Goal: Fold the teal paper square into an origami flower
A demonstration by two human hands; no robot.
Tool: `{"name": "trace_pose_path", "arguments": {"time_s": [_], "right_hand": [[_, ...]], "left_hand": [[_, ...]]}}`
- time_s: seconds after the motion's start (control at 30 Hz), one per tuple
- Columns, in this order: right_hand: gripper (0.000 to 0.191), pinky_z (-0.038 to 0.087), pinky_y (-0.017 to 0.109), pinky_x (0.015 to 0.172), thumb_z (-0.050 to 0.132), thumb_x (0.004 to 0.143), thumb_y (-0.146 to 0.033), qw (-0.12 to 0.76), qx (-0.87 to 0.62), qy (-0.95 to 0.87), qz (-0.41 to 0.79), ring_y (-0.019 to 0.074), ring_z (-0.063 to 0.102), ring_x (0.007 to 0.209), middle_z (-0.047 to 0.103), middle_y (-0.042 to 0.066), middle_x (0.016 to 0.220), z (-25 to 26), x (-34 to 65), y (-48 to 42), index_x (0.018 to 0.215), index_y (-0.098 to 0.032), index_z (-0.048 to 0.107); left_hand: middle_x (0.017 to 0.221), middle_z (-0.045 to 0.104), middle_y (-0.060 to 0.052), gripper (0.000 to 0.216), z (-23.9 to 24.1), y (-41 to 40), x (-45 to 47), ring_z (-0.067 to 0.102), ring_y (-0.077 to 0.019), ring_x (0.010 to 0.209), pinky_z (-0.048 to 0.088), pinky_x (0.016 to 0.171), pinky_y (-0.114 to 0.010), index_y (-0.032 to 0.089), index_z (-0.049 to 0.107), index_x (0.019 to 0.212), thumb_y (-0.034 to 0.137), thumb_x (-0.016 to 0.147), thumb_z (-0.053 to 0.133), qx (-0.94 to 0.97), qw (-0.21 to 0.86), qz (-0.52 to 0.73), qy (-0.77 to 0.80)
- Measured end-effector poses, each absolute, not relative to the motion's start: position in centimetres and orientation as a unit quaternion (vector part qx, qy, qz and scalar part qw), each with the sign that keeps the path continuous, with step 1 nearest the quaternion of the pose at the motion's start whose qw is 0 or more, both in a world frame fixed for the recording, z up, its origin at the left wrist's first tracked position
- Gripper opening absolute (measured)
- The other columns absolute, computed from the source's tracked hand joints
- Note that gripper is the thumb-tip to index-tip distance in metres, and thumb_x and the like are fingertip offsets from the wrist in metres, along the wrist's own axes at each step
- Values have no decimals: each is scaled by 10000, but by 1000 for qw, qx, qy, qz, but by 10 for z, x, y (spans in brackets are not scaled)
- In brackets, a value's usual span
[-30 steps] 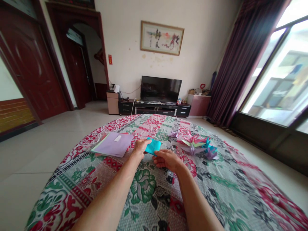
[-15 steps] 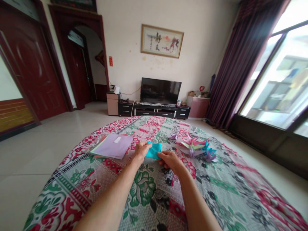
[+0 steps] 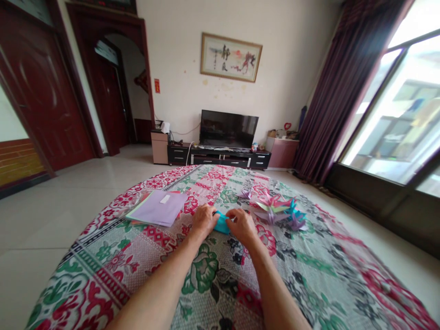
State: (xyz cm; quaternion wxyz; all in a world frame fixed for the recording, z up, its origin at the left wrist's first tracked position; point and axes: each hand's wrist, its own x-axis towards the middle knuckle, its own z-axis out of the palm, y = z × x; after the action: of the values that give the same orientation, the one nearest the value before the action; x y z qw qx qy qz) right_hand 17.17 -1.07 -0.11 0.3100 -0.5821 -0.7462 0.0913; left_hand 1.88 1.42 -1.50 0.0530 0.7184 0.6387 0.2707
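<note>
A small folded sheet of blue origami paper (image 3: 222, 224) lies near the middle of the cloth-covered table, between my two hands. My left hand (image 3: 205, 219) grips its left side with the fingers closed at the upper corner. On the other side, my right hand (image 3: 242, 224) pinches the paper's right edge between thumb and fingers. Parts of the paper are hidden behind the fingers. To the right of my hands sits a cluster of folded paper cranes (image 3: 275, 208) in pink, green, purple and blue.
A stack of coloured paper (image 3: 158, 208), purple on top with a small white label, rests at the left. A lone purple folded crane (image 3: 245, 194) stands farther back. The round table has a floral tablecloth (image 3: 137, 270). Beyond it is a television (image 3: 228, 129) on a low cabinet.
My hands have come closer together over the blue paper, which now shows smaller and lower between them. My right hand has risen to its upper right side.
</note>
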Motion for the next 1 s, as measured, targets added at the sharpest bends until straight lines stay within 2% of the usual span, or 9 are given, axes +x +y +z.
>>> {"name": "trace_pose_path", "arguments": {"time_s": [0.2, 0.4, 0.47, 0.63, 0.7, 0.83, 1.0], "right_hand": [[146, 400, 261, 826, 529, 822, -240, 301, -529, -792, 43, 177, 556, 892, 616, 58, 891, -18, 168, -22, 841, -203, 669], [179, 388, 290, 855, 487, 861, -252, 293, -529, -797, 21, 193, 539, 913, 606, 73, 955, -20, 168, -28, 905, -199, 652], [179, 382, 300, 874, 487, 863, -253, 296, -526, -797, 23, 200, 535, 934, 608, 74, 985, -20, 167, -29, 916, -199, 649], [177, 382, 302, 878, 486, 865, -253, 302, -529, -792, 30, 204, 537, 948, 617, 71, 1004, -20, 166, -31, 918, -214, 650], [180, 380, 301, 881, 486, 863, -253, 306, -529, -791, 30, 201, 538, 950, 620, 71, 1002, -20, 166, -31, 920, -213, 652], [177, 365, 317, 898, 511, 845, -269, 301, -540, -785, 37, 204, 532, 993, 627, 60, 1055, -21, 168, -31, 937, -224, 656], [209, 333, 372, 915, 511, 847, -333, 276, -564, -777, 35, 226, 497, 1074, 617, 37, 1155, -22, 171, -36, 992, -260, 643]], "left_hand": [[843, 649, -67, 165, -17, 18, 14, 581, -200, 853, 412, 780, -279, 203, 692, 775, 318, 777, 573, 717, 68, 284, 633], [879, 655, -68, 281, -25, 26, 8, 592, -194, 846, 420, 800, -280, 187, 661, 1010, 306, 765, 590, 715, 84, 315, 619], [880, 651, -64, 292, -25, 26, 8, 589, -188, 845, 420, 802, -275, 182, 644, 1033, 295, 769, 589, 714, 73, 314, 621], [891, 634, -57, 207, -19, 22, 8, 580, -182, 856, 415, 780, -262, 216, 665, 963, 303, 798, 574, 731, 60, 291, 614], [861, 620, -56, 173, -16, 21, 8, 574, -186, 851, 409, 776, -266, 236, 687, 884, 318, 819, 549, 751, 59, 273, 598], [795, 586, -68, 238, -12, 19, 6, 550, -198, 807, 398, 763, -288, 218, 677, 713, 309, 844, 500, 774, 61, 253, 578], [860, 586, -82, 254, -13, 16, 6, 530, -215, 842, 387, 787, -307, 221, 679, 763, 319, 862, 467, 770, 70, 248, 584]]}}
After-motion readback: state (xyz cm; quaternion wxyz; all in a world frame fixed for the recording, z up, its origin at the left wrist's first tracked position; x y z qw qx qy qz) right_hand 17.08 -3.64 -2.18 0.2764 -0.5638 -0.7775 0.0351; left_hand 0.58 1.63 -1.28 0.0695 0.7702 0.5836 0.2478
